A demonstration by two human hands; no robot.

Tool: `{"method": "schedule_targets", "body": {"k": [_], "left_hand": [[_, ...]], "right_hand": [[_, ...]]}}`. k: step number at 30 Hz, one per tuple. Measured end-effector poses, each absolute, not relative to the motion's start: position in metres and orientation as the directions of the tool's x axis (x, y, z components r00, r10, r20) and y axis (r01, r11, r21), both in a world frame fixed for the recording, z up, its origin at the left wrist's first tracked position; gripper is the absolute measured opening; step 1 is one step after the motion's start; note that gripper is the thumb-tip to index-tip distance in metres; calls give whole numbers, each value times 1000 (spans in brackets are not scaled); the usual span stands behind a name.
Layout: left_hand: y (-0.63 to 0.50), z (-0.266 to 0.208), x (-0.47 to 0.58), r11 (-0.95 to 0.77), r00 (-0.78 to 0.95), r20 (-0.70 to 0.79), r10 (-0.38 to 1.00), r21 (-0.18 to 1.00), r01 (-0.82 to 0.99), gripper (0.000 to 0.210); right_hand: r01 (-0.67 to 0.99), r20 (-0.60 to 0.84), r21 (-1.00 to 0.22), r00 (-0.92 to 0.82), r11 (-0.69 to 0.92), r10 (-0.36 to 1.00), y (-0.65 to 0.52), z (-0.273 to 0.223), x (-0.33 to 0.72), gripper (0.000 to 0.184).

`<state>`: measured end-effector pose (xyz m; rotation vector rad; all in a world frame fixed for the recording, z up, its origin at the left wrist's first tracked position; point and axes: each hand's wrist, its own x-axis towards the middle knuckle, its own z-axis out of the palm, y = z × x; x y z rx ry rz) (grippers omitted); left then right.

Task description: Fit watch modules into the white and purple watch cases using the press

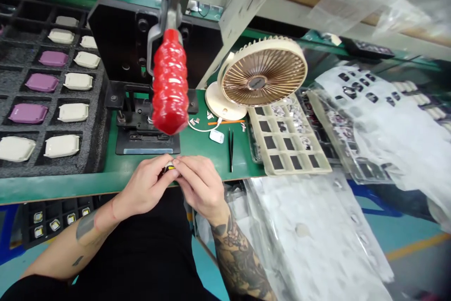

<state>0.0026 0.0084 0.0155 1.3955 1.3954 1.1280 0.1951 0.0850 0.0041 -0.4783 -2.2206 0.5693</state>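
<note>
A small part with yellow, white and dark areas (169, 167) is pinched between my two hands, in front of the press. Fingers cover most of it. My left hand (147, 184) grips it from the left, thumb and forefinger closed. From the right, my right hand (205, 189) closes its fingertips on the same part. Just beyond them is the base of a black hand press (148, 147), and its red ribbed handle (170, 82) hangs above. Black tweezers (230, 150) lie to the right of my hands, near a small clear-and-white piece (216, 136).
A black foam tray (97, 146) with white and purple cases stands left. A desk fan (264, 75) stands behind the tweezers. To the right is a cream compartment box (299, 169) with small parts. Below the bench are plastic-wrapped sheets (299, 254) and another black tray (45, 212).
</note>
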Motion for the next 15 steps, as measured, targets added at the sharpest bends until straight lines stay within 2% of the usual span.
{"method": "schedule_targets", "body": {"k": [2, 5, 8, 10, 12, 15], "left_hand": [[6, 14, 1, -26, 4, 25, 1000, 964, 264, 29], [-1, 13, -1, -16, -25, 24, 999, 953, 303, 24], [-4, 12, 0, 9, -178, 38, 983, 966, 259, 20], [-3, 15, 4, 14, -243, 28, 970, 985, 169, 22], [-3, 18, 7, -21, -249, 51, 967, 992, 120, 23], [-4, 19, 9, -137, -221, 194, 956, 959, 249, 21]], "right_hand": [[177, 591, -518, -633, 837, 500, 82, 1, 196, 61], [225, 561, -569, -598, 791, 573, 71, -1, 204, 62], [308, 576, -621, -445, 721, 686, 59, -4, 229, 63], [397, 568, -641, -331, 657, 754, 50, -6, 260, 50], [563, 490, -627, -253, 538, 834, 40, -5, 302, 35], [851, 283, -493, -41, 182, 958, 29, -4, 381, 29]]}}
